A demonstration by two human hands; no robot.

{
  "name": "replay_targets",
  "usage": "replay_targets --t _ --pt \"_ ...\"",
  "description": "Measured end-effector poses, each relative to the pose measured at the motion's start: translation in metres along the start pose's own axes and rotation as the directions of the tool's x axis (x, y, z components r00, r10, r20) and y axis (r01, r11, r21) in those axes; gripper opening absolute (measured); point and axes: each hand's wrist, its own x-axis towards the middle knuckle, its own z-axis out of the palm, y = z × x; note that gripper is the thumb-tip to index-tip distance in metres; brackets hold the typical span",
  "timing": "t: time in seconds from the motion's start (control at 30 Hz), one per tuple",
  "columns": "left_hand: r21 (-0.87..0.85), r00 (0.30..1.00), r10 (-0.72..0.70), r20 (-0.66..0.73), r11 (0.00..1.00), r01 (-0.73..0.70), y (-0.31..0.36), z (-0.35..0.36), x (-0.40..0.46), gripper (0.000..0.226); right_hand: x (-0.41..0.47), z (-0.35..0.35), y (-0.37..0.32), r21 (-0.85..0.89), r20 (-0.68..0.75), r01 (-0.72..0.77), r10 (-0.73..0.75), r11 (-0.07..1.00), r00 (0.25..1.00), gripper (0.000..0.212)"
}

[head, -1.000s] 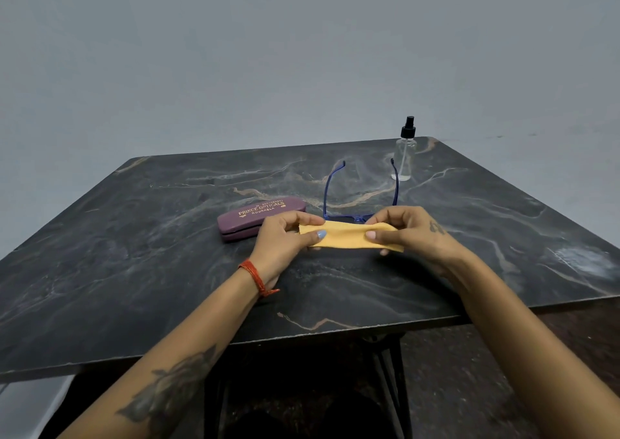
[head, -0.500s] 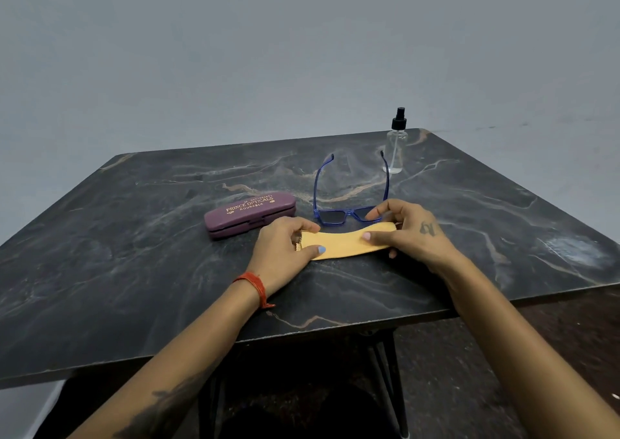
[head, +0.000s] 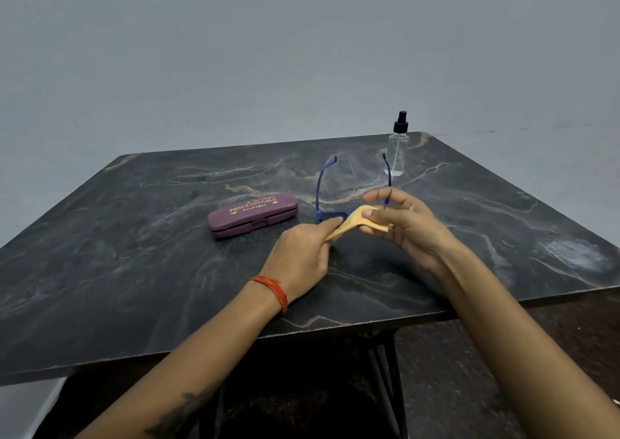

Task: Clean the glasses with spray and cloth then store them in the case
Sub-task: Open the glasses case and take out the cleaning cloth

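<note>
Both hands pinch the yellow cloth: left hand at its 8 o'clock end, right hand, outer fingers loosely spread, at its 3 o'clock end.

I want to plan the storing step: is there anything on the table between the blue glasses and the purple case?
Nothing visible lies between them. The blue-framed glasses rest just beside the closed purple hard case on bare dark marble table. Both hands, left hand and right hand, hold the yellow cloth nearer the camera.
</note>
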Motion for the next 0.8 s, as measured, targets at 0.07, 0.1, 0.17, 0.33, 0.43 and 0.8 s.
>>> replay_targets --t 0.07,0.1,0.17,0.33,0.43,0.8 --pt "-0.111 0.991 -0.096 -0.094 0.990 0.086 -0.003 -0.002 0.000 0.042 0.000 0.000 -0.002 0.035 0.006 -0.009 0.008 0.999 1.000 0.019" --pt "-0.190 0.980 -0.160 -0.121 0.972 0.135 -0.004 -0.002 0.001 0.039 0.000 0.000 -0.002 0.054 0.008 -0.017 0.017 0.998 1.000 0.019" --pt "-0.402 0.943 -0.311 -0.114 0.883 0.243 -0.005 -0.004 0.003 0.031 0.001 0.002 -0.001 0.098 0.014 -0.046 0.045 0.994 0.999 0.019" --pt "-0.755 0.817 -0.572 0.076 0.502 0.422 -0.007 -0.009 0.007 0.021 0.002 0.012 0.008 0.023 0.031 -0.123 0.122 0.992 0.992 0.021" --pt "-0.860 0.771 -0.606 0.195 0.273 0.432 -0.006 -0.012 0.007 0.017 0.001 0.019 0.012 -0.010 0.073 -0.147 0.147 0.989 0.986 0.027" --pt "-0.924 0.763 -0.563 0.319 -0.006 0.382 -0.009 -0.016 0.007 0.019 0.005 0.031 0.025 -0.372 0.046 -0.134 0.162 0.919 0.986 0.041"
